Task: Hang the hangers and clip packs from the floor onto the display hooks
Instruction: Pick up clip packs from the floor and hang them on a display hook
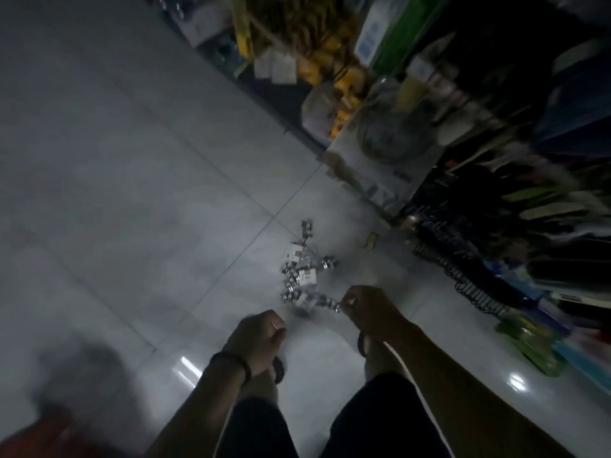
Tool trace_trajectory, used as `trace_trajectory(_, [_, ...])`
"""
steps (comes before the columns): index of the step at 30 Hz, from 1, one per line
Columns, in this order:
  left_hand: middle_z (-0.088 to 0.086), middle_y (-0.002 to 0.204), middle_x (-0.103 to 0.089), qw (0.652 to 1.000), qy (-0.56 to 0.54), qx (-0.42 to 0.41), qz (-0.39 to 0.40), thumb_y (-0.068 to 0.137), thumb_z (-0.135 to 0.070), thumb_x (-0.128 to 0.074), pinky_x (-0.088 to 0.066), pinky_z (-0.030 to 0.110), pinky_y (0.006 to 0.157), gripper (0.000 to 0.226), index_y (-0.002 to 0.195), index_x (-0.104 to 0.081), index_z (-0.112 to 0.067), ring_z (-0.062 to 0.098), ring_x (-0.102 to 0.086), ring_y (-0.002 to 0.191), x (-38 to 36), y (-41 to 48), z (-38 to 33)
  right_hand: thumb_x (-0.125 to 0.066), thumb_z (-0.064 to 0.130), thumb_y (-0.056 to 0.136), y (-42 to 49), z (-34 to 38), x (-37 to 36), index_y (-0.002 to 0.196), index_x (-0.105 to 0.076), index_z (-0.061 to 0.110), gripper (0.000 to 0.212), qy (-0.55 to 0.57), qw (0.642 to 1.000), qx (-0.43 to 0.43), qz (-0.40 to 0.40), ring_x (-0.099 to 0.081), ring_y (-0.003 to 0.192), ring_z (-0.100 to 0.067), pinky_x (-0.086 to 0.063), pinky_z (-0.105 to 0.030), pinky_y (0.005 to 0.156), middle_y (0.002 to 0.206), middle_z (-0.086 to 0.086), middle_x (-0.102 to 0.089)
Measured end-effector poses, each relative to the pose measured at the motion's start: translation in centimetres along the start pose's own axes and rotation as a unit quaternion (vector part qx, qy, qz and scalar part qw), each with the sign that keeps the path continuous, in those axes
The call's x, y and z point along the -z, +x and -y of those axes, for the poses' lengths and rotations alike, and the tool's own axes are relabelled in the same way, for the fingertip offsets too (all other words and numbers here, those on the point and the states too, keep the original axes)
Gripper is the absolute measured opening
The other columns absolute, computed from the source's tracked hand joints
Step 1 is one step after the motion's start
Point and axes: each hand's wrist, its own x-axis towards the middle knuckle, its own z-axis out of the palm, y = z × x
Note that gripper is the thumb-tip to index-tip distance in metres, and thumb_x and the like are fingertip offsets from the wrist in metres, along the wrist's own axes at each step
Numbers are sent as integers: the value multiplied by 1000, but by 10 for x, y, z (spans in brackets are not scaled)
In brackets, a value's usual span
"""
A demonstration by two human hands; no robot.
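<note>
A heap of shiny metal clip packs (302, 272) with white cards lies on the pale tiled floor (132, 193) in front of my feet. My right hand (367, 312) reaches down to the near end of the heap, its fingers closed on a row of clips (330, 304). My left hand (259, 338), with a dark band on the wrist, hangs beside it as a closed fist with nothing visible in it. The display rack (496, 209) with hanging goods runs along the right. The picture is dim and blurred.
A white box with a fan picture (386, 153) stands on the floor at the rack's foot. Coiled dark items (476, 292) and a green package (532, 345) lie along the rack's base. Yellow goods (330, 64) hang further back. Open tiles spread to the left.
</note>
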Motion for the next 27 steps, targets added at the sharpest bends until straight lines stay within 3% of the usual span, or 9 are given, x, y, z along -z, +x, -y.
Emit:
trace_trajectory(3, [-6, 101, -74, 997, -57, 42, 16, 100, -39, -58, -56, 32, 92, 20, 105, -69, -23, 14, -71, 99, -55, 66, 33, -61, 32, 103, 82, -35, -43, 114, -73, 11, 27, -28, 998, -26, 56, -68, 108, -22, -39, -23, 75, 107, -4, -73])
trace_trajectory(5, [-5, 105, -75, 995, -79, 55, 35, 98, -42, -55, -56, 36, 94, 26, 108, -70, -23, 16, -70, 102, -97, 123, 59, -59, 31, 103, 145, -54, -72, 99, -72, 12, 23, -40, 994, -22, 94, -65, 100, -22, -41, -28, 71, 89, -1, -66])
trace_trajectory(7, [-7, 110, -74, 992, -92, 67, 51, 102, -37, -58, -55, 31, 94, 18, 110, -68, -25, 15, -68, 106, -136, 184, 84, -61, 32, 101, 213, -73, -105, 87, -70, 6, 31, -51, 992, -8, 113, -67, 86, -26, -50, -34, 73, 84, -10, -69])
trace_trajectory(12, [3, 121, -74, 984, -119, 132, -14, 100, -31, -62, -53, 31, 94, 20, 117, -68, -22, 22, -68, 111, -223, 333, 153, -68, 22, 95, 354, -140, -202, 113, -67, 4, 25, -113, 988, -19, 104, -71, 95, -28, -60, -38, 84, 105, -14, -75])
trace_trajectory(16, [9, 134, -57, 980, -110, 157, -57, 96, -26, -70, -54, 41, 104, 35, 130, -62, -25, 28, -62, 120, -273, 420, 201, -71, 41, 96, 434, -198, -276, 129, -51, 9, 51, -160, 983, -17, 85, -64, 96, -28, -53, -36, 75, 109, -11, -66])
trace_trajectory(18, [11, 134, -50, 982, -71, 150, -88, 96, -28, -69, -55, 47, 102, 41, 134, -56, -26, 32, -58, 120, -283, 456, 212, -71, 47, 93, 462, -215, -306, 131, -49, 12, 57, -114, 991, -3, 64, -65, 102, -30, -50, -34, 74, 115, -12, -66])
trace_trajectory(21, [6, 129, -45, 980, -71, 121, -144, 94, -31, -72, -55, 42, 94, 58, 145, -43, -35, 24, -48, 116, -286, 495, 214, -73, 41, 93, 481, -220, -339, 125, -59, 15, 43, 4, 999, 49, 6, -71, 100, -21, -55, -29, 78, 113, -3, -74])
trace_trajectory(24, [9, 133, -42, 976, -57, 120, -175, 88, -32, -78, -56, 42, 96, 68, 144, -40, -29, 27, -44, 120, -286, 510, 213, -66, 25, 101, 476, -219, -355, 103, -64, 18, 8, 13, 993, 102, -60, -73, 89, -20, -53, -24, 65, 96, -2, -74])
trace_trajectory(27, [7, 134, -41, 976, 22, 68, -206, 79, -37, -78, -54, 43, 98, 71, 140, -44, -25, 29, -40, 121, -279, 497, 209, -68, 18, 100, 454, -220, -344, 105, -63, 18, 7, 31, 984, 160, -76, -75, 86, -14, -63, -29, 68, 95, -1, -76])
